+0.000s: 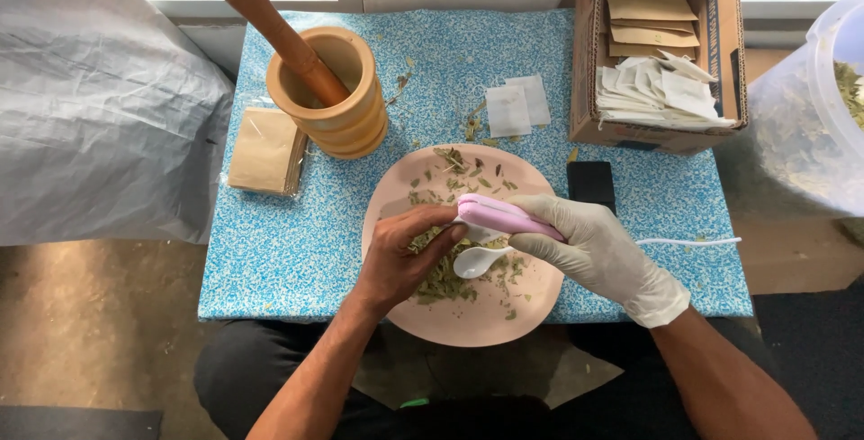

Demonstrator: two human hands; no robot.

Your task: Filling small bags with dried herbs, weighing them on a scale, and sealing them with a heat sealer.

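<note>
My bare left hand (pixel 407 255) is over a pink plate (pixel 486 314) of dried green leaves (pixel 441 278), its fingers pinched at a small white sachet against the tip of a pink handheld sealer (pixel 499 215). My right hand (pixel 594 251), in a white glove, grips that sealer, whose white cord (pixel 693 242) runs off to the right. A white plastic spoon (pixel 477 262) lies on the plate just below the sealer. Most of the sachet is hidden between my fingers.
On the blue speckled table (pixel 270 242) stand a wooden mortar with pestle (pixel 333 89), a stack of brown sachets (pixel 265 150), two white sachets (pixel 517 105), a black box (pixel 591 184) and a cardboard box of sachets (pixel 657 53). A clear tub of leaves (pixel 810 116) sits at right.
</note>
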